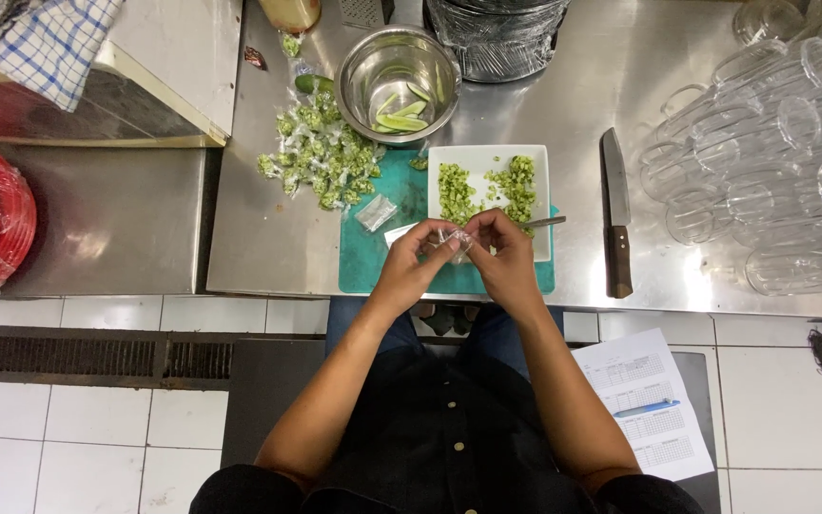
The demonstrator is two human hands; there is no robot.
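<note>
Pinching a small clear bag (453,240) — left hand (409,269), right hand (506,259) — at board's near edge

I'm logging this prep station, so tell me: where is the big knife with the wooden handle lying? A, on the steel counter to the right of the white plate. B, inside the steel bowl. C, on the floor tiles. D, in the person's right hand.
A: the knife lies flat on the steel counter, right of the white plate, while both the left hand and right hand pinch a small clear bag.
</note>
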